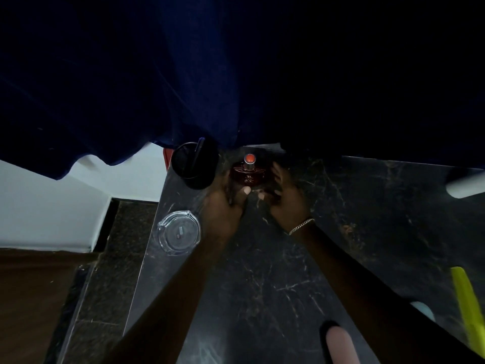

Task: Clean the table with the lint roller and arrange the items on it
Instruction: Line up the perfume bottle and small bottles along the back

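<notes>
Both hands cup a dark red perfume bottle (pixel 249 174) just above frame centre on the black marble table (pixel 354 219): left hand (pixel 223 206) and right hand (pixel 287 198) pressing its sides. Its gold label is unreadable. A black pen cup (pixel 194 165) stands just left; a glass ashtray (pixel 179 232) sits lower left. Dark blue curtain (pixel 131 74) fills the top.

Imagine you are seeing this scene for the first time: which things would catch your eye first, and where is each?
Both hands, left hand and right hand, cup a dark red perfume bottle with an orange cap at the far edge of the dark marble table. A blue curtain fills the upper view. A black cup and a clear glass ashtray sit at the table's left side.
</notes>
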Motion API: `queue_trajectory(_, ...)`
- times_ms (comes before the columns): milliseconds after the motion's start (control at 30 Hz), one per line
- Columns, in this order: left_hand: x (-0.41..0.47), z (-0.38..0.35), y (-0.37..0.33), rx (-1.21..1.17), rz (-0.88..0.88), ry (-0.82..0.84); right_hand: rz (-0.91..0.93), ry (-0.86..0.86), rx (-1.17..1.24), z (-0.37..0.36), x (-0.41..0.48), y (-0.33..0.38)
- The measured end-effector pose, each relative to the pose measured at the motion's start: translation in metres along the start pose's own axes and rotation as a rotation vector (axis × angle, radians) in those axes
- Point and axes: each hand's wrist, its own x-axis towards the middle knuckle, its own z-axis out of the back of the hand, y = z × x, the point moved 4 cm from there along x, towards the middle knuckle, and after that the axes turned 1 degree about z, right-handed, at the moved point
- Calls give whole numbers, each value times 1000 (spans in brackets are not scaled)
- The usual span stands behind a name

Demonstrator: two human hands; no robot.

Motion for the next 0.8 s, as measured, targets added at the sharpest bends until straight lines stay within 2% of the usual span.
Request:
queue_trajectory(133, -44, 2, -5, 172, -95, 18, -45, 29, -48, 15, -46, 0)
queue_trajectory(333, -122, -4, -20, 408, -259, 103, 101, 2, -176, 46, -131, 1)
queue_trajectory(433, -159, -13, -25, 434, -262, 138, 165, -30, -210, 68, -176, 3)
queue_trajectory(633, -248, -45, -30, 475, -292, 164, 118, -10, -261, 107, -272, -33)
queue_trajectory(800, -310, -85, -22, 479, -265, 208, 76, 70, -341, 127, -328, -72)
